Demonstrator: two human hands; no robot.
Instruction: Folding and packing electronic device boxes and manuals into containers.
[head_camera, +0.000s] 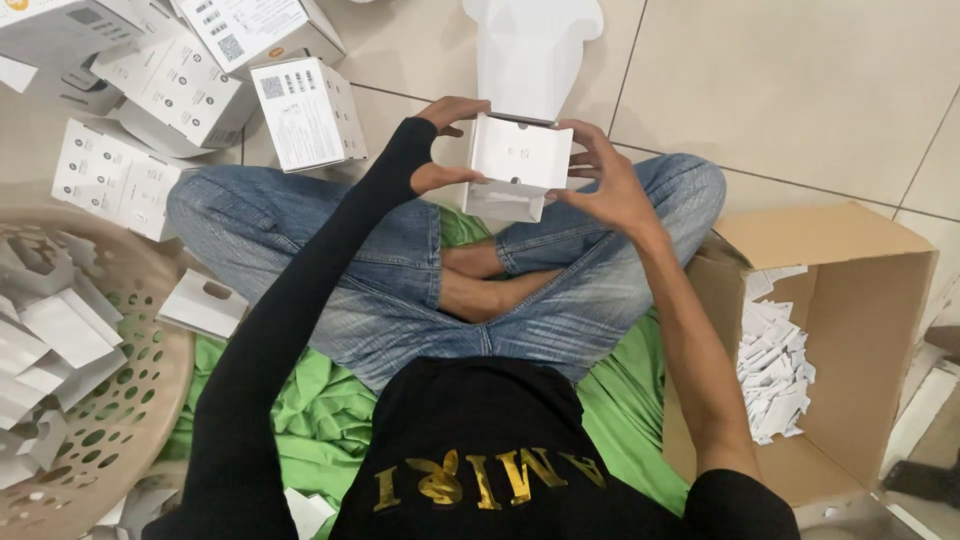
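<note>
I am observing both hands working a small white folded cardboard carton (520, 160) at twelve o'clock, above the crossed legs. The left hand (440, 150) is pinching its left edge; the right hand (600, 180) is gripping the right side, fingers spread. Risk, as I judge it: uneven pressure could crease a flap. Finished white printed boxes (300, 110) are lying at ten o'clock; the brown cardboard box (860, 300) at three.

A basket (150, 400) lies left, a carton (860, 300) right, boxes (200, 90) seemingly piled ahead-left.
</note>
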